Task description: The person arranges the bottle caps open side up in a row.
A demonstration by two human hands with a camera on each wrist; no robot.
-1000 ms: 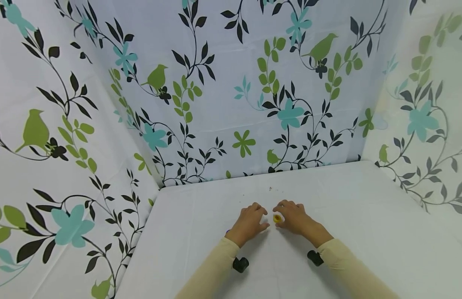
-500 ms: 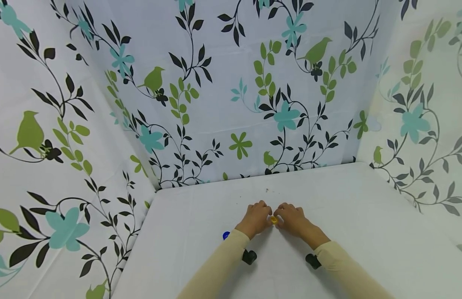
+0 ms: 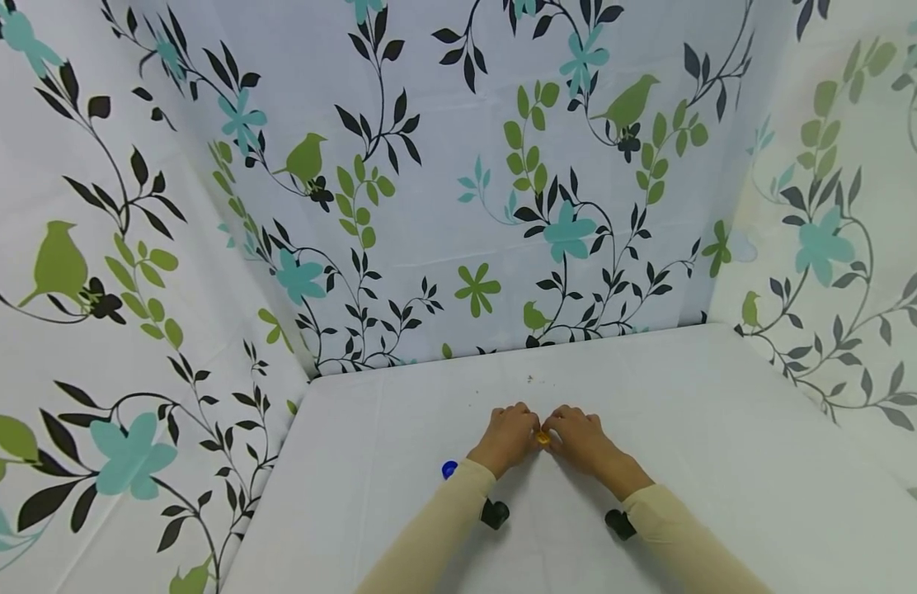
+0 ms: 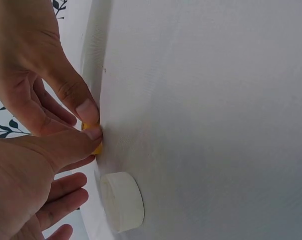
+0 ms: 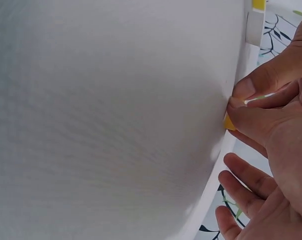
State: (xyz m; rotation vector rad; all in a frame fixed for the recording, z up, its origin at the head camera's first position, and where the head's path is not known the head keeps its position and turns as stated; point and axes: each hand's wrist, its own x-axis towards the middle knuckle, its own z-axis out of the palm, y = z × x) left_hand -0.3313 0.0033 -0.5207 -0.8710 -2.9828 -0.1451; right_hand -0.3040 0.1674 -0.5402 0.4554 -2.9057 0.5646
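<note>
A small yellow-orange piece [image 3: 543,439] is held between both hands, close to the white table. My left hand [image 3: 506,439] and right hand [image 3: 577,439] meet over it, thumb tips side by side. Seen from the left wrist, the left hand [image 4: 38,172] pinches one end of the yellow piece [image 4: 97,149], and the right hand [image 4: 36,65] pinches it just beside. From the right wrist, a yellow corner [image 5: 230,122] sticks out under the thumbs; the fingers cover the rest, so I cannot tell what kind of thing it is.
A blue round thing [image 3: 449,469] lies left of the left forearm. A short white cylinder [image 4: 122,202] stands beside the left hand. Black wrist cameras [image 3: 495,513] hang under both sleeves. Behind the table [image 3: 399,412] rises a cloth patterned with leaves and birds [image 3: 429,206].
A second ago the hands were apart, with the yellow piece at the right hand's fingers. The left hand has come right to meet it, uncovering the blue thing; both hands now pinch the piece.
</note>
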